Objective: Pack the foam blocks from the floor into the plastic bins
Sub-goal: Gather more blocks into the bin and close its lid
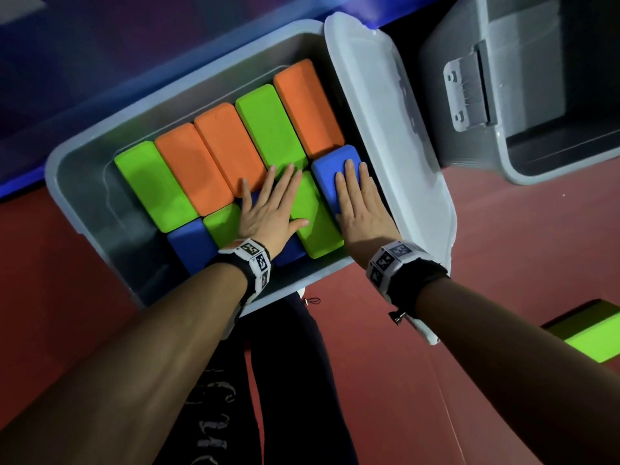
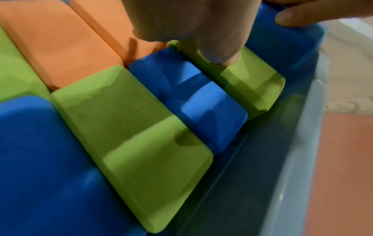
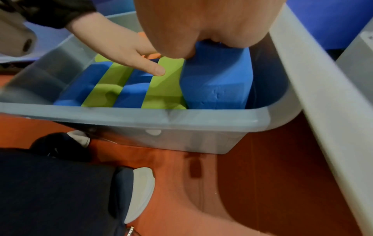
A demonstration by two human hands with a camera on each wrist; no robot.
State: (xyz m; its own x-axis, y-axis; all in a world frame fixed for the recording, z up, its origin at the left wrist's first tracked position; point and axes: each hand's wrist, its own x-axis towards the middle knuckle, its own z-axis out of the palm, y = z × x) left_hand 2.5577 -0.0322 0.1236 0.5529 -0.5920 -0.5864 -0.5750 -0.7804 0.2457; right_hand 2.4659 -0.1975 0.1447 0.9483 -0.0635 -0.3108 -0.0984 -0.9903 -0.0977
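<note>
Both my arms reach forward and down, side by side. My left hand (image 1: pixel 271 209) lies flat, palm down, fingers spread, thumb out to the right. My right hand (image 1: pixel 360 203) lies flat too, fingers straight and close together. Marker bands wrap both wrists.

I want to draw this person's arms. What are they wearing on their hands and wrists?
Bare forearms, no gloves. Each wrist wears a black band carrying a white block printed with black-and-white square codes: left wrist band, right wrist band. A small metal clip dangles under the right one.
</note>
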